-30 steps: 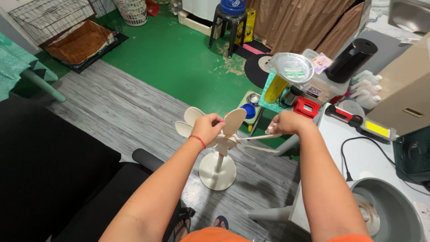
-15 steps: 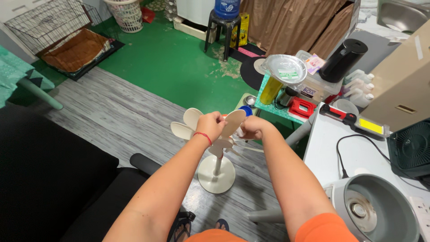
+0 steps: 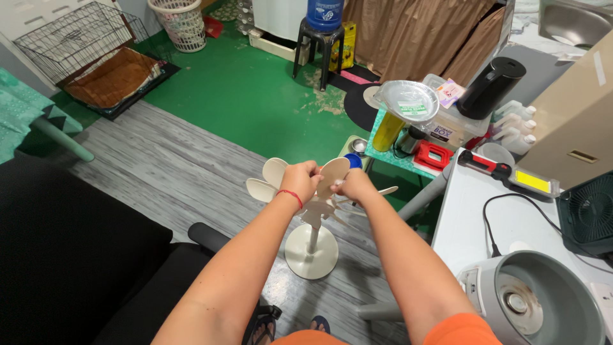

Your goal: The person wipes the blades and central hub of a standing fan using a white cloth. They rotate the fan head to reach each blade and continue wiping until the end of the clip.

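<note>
Head view: the left hand (image 3: 299,179) is curled shut around the top of a cream-coloured stand (image 3: 311,230), its fingers wrapped over the hub where the paddle-shaped blades (image 3: 273,171) fan out, and a red cord (image 3: 288,195) circles its wrist. The right hand (image 3: 352,185) sits just beside it, nearly touching knuckle to knuckle, fingers pinched closed on something small and pale at the hub (too small to tell what it is). One rounded blade (image 3: 333,174) stands up between the two sets of fingers; two more spread out to the far side of the left fingers, and thin pale arms (image 3: 380,191) stick out beyond the right fingers. Below the fingers the stand's post drops to a round base (image 3: 311,252) resting on the grey plank floor (image 3: 172,166). Well beyond the fingertips lies a green floor (image 3: 255,83) with a black stool (image 3: 319,45) carrying a blue water bottle (image 3: 324,13). Past the right fingers, a small teal-topped table (image 3: 399,160) holds a yellow canister (image 3: 388,131), a clear plastic lid (image 3: 408,100) and a red case (image 3: 434,155). Nearer the right forearm, a white table (image 3: 476,211) carries a red-and-black work light (image 3: 504,172), a black cable (image 3: 495,217) and a grey round cooker pot (image 3: 533,300). Off past the left fingers sit a wire cage (image 3: 70,32) and a white basket (image 3: 182,22).
</note>
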